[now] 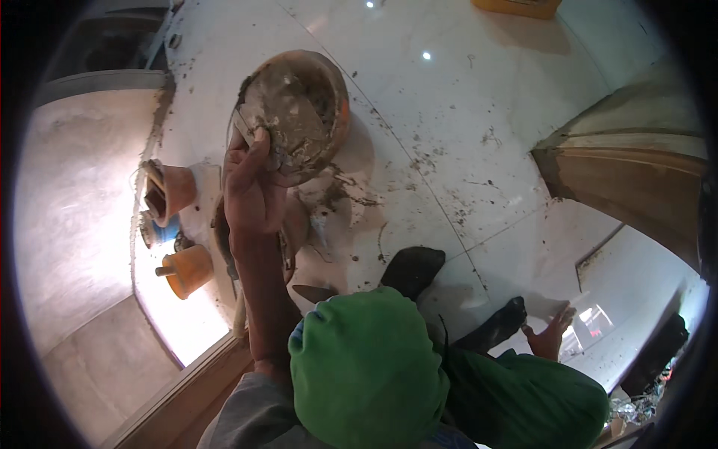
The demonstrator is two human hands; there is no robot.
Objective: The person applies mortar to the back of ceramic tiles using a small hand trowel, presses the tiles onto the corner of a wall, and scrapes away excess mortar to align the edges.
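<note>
My left hand (253, 176) reaches forward, its thumb on top of a flat, mortar-smeared piece (280, 112) and its fingers curled under the edge. What lies beneath the mortar I cannot make out. Around and behind this piece shows a round, orange-brown bowl (340, 101), stained with mortar. Partly hidden by my left forearm, another round container (294, 224) sits nearer to me. Beside it lies a pale, pointed piece (320, 236). My right hand (550, 337) is low at the right, past my right knee, its fingers apart and nothing visible in them.
My green-clothed knees (366, 367) fill the lower middle, with a dark shoe (413, 273) ahead. Along the left wall stand an orange pot (178, 191), a blue container (163, 230) and a yellow-orange pot (191, 271). A wooden post (624, 161) juts in right. Crumbs litter the tiled floor (419, 97).
</note>
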